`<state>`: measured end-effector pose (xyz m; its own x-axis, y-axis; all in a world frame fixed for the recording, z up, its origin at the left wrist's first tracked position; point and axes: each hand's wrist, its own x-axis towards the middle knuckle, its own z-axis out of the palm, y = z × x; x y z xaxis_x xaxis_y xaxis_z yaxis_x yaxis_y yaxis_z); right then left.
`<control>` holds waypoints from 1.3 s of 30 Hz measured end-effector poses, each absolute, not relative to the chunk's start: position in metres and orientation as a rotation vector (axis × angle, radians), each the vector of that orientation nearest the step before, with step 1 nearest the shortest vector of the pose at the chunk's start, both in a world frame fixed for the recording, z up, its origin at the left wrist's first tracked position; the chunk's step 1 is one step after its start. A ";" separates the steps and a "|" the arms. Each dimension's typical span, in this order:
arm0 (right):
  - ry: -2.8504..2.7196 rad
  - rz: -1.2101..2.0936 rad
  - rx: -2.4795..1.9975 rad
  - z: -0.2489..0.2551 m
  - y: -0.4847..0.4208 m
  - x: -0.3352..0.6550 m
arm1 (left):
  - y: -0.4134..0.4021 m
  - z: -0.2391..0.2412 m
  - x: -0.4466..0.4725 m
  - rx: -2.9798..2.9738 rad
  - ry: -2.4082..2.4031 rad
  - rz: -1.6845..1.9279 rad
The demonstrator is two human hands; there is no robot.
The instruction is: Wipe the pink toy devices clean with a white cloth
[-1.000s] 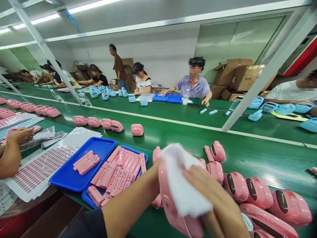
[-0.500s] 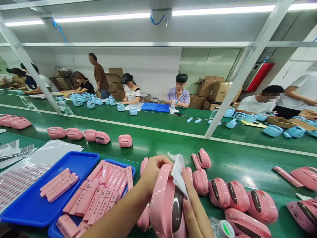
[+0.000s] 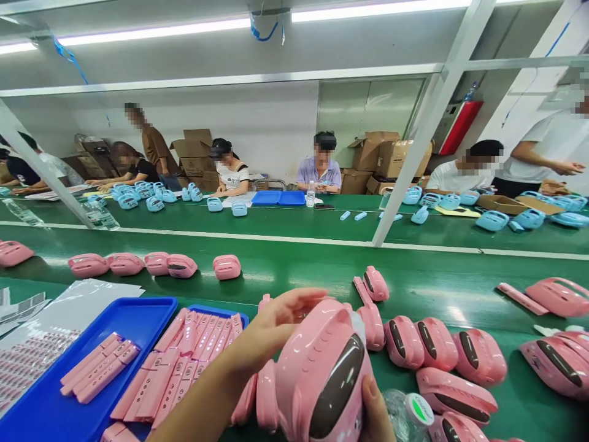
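Head view: the left hand (image 3: 271,325) cups the upper left edge of a pink device (image 3: 322,368), fingers curved over its top. Of the right hand (image 3: 375,414) little shows but a thumb pressed on the device's lower right corner, so it appears to grip from beneath. The device is held tilted, dark screen up, above the green belt (image 3: 294,270). Left of the left hand sits a blue tray (image 3: 138,319) of pink strips (image 3: 184,362); right of both hands lie more pink units (image 3: 432,344).

Bare hands (image 3: 276,322) (left forearm (image 3: 202,399) seemingly bare)
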<state>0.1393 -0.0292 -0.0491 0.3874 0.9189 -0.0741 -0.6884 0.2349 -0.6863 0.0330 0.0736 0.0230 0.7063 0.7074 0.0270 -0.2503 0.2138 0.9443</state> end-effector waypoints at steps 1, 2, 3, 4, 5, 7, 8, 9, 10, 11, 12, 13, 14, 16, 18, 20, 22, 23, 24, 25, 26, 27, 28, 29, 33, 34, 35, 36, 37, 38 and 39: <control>-0.357 1.107 -0.710 -0.047 -0.029 0.138 | 0.069 0.012 0.027 1.129 0.474 0.774; -0.351 1.072 -0.712 -0.045 -0.028 0.138 | 0.063 0.001 0.021 1.083 0.488 0.869; -0.355 1.045 -0.717 -0.043 -0.027 0.137 | 0.056 -0.011 0.017 1.050 0.496 0.960; -0.359 1.030 -0.722 -0.042 -0.025 0.135 | 0.049 -0.021 0.013 1.034 0.503 0.987; -0.365 1.026 -0.718 -0.041 -0.024 0.134 | 0.042 -0.029 0.011 1.027 0.508 1.006; -0.391 1.018 -0.711 -0.038 -0.023 0.130 | 0.029 -0.035 0.009 1.005 0.529 1.014; -0.412 1.015 -0.724 -0.036 -0.024 0.128 | 0.023 -0.034 0.009 0.971 0.559 1.045; -0.442 1.011 -0.749 -0.034 -0.027 0.127 | 0.018 -0.030 0.010 0.926 0.600 1.090; -0.482 1.003 -0.780 -0.032 -0.030 0.127 | 0.014 -0.026 0.012 0.879 0.650 1.135; -0.531 0.990 -0.814 -0.031 -0.034 0.127 | 0.011 -0.021 0.013 0.835 0.700 1.172; -0.586 0.965 -0.845 -0.030 -0.038 0.128 | 0.010 -0.017 0.015 0.801 0.743 1.190; -0.641 0.927 -0.873 -0.030 -0.042 0.129 | 0.009 -0.014 0.017 0.782 0.771 1.189; -0.700 0.869 -0.908 -0.031 -0.046 0.131 | 0.009 -0.011 0.019 0.772 0.784 1.176; -0.824 0.704 -1.003 -0.032 -0.051 0.137 | 0.009 -0.006 0.024 0.754 0.784 1.149; -0.985 0.484 -1.107 -0.031 -0.053 0.144 | 0.009 0.000 0.029 0.752 0.760 1.147; -1.170 0.253 -1.181 -0.027 -0.050 0.151 | 0.010 0.008 0.034 0.755 0.724 1.161; -1.366 0.049 -1.204 -0.020 -0.046 0.159 | 0.010 0.014 0.038 0.775 0.703 1.159; -1.467 -0.044 -1.197 -0.017 -0.044 0.163 | 0.010 0.016 0.039 0.799 0.708 1.139; -1.568 -0.136 -1.164 -0.014 -0.042 0.167 | 0.010 0.017 0.040 0.826 0.726 1.108; -1.664 -0.202 -1.123 -0.013 -0.040 0.170 | 0.010 0.017 0.041 0.852 0.750 1.077; -1.724 -0.225 -1.092 -0.014 -0.038 0.173 | 0.011 0.018 0.042 0.881 0.773 1.056; -1.738 -0.206 -1.094 -0.015 -0.037 0.175 | 0.011 0.018 0.043 0.911 0.781 1.052; -1.711 -0.146 -1.122 -0.018 -0.036 0.177 | 0.012 0.019 0.044 0.940 0.762 1.058; -1.654 -0.061 -1.169 -0.021 -0.035 0.177 | 0.012 0.020 0.045 0.970 0.718 1.053; -1.479 0.121 -1.268 -0.029 -0.037 0.175 | 0.013 0.022 0.046 1.020 0.585 0.995; -1.495 0.112 -1.247 -0.029 -0.038 0.175 | 0.013 0.021 0.046 1.012 0.599 0.984; -1.530 0.089 -1.223 -0.028 -0.039 0.176 | 0.014 0.020 0.045 0.997 0.620 0.981; -1.577 0.064 -1.185 -0.027 -0.038 0.177 | 0.014 0.018 0.045 0.979 0.635 0.974; -1.609 0.051 -1.150 -0.026 -0.037 0.180 | 0.014 0.017 0.046 0.956 0.642 0.957; -1.605 0.065 -1.130 -0.026 -0.034 0.183 | 0.015 0.016 0.047 0.921 0.653 0.946; -1.566 0.117 -1.135 -0.026 -0.031 0.186 | 0.016 0.016 0.048 0.873 0.666 0.932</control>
